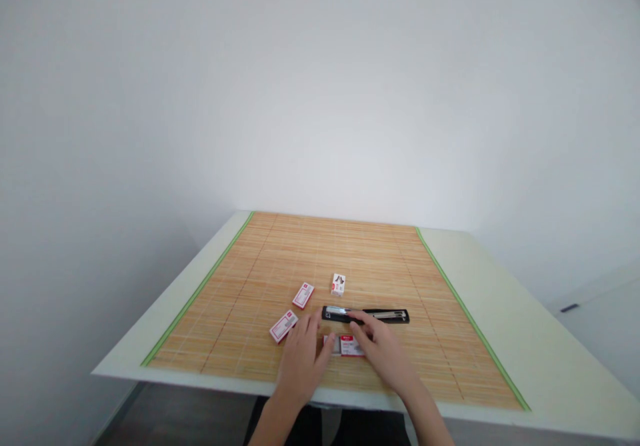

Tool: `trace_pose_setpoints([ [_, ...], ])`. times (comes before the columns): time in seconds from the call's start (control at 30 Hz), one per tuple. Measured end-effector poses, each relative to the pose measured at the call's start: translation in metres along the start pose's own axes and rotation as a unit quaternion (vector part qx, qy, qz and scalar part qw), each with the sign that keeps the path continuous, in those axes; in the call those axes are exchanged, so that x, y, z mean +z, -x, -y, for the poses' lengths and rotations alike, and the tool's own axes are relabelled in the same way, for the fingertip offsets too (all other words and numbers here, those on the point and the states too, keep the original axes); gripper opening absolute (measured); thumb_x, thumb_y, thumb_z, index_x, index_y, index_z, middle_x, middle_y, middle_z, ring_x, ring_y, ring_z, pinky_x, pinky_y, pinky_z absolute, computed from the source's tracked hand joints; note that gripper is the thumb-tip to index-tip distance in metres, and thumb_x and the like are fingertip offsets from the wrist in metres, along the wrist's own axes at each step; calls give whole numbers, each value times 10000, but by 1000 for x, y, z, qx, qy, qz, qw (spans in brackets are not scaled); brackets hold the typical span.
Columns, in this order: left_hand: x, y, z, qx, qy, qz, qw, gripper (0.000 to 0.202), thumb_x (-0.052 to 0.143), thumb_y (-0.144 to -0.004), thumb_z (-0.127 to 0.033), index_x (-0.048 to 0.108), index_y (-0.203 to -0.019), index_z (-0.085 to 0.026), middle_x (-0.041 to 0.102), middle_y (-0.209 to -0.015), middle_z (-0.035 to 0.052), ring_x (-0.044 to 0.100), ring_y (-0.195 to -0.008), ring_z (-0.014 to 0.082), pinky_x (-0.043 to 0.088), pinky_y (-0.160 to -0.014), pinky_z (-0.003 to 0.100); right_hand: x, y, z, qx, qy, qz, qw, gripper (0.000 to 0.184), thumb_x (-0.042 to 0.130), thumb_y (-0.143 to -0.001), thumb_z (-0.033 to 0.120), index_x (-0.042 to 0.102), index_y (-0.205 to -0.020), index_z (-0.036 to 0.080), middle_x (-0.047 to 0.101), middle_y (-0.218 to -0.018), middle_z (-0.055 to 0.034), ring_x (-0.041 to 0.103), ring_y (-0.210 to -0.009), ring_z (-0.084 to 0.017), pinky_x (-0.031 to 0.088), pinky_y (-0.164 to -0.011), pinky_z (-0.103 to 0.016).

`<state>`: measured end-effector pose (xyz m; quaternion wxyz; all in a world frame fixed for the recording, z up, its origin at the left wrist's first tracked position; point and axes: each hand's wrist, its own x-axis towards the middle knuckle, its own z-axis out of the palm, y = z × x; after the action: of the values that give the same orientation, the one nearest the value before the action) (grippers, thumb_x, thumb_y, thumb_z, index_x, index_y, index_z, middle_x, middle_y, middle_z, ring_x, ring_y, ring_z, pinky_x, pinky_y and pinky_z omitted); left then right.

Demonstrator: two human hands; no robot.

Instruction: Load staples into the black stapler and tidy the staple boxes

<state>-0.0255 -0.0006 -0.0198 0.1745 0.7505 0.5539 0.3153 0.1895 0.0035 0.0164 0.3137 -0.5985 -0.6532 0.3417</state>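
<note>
A black stapler (393,315), opened out flat with its metal rail showing, lies crosswise on the mat. My right hand (384,353) reaches over its middle, the index finger on or just above it. The thumb of that hand is at the right part of a partly opened red-and-white staple box (351,346). My left hand (301,353) rests at the box's left end, thumb beside its grey inner part, fingers stretched toward the stapler's left end. Both hands have their fingers apart. Whether they touch the box firmly cannot be made out.
Two red-and-white boxes (284,326) lie left of the stapler, one close to my left fingers. A smaller white box with a dark picture (338,285) lies behind the stapler. A bamboo mat (345,246) with green edging covers much of the white table (480,286), which meets a wall.
</note>
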Motion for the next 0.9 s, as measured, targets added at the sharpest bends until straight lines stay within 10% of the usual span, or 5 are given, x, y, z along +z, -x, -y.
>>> trace_pose_setpoints([
  [0.27, 4, 0, 2, 22, -33, -9, 999, 435, 448, -1067, -413, 530, -1466, -258, 622, -1240, 94, 598, -1158, 267, 480, -998, 416, 30, -26, 4, 1, -77, -34, 996, 501, 477, -985, 568, 777, -1097, 183, 779, -1066, -122, 711, -986, -286, 540, -885, -385],
  [0.57, 2, 1, 1, 7, -27, 13, 1000, 468, 452, -1059, -425, 499, -1497, -267, 615, -1263, 94, 585, -1187, 285, 468, -1018, 439, 54, -42, 0, 42, -93, -53, 993, 442, 538, -927, 538, 715, -1035, 147, 610, -558, 18, 469, -437, -141, 325, -451, -243],
  [0.9, -14, 6, -1, 17, 41, 48, 998, 621, 742, -819, -315, 530, -1401, -274, 589, -1290, 76, 547, -1213, 300, 435, -1056, 440, 16, -35, 29, -34, -3, -13, 999, 219, 598, -923, 394, 736, -897, 226, 442, -500, 77, 395, -479, -127, 254, -528, -258],
])
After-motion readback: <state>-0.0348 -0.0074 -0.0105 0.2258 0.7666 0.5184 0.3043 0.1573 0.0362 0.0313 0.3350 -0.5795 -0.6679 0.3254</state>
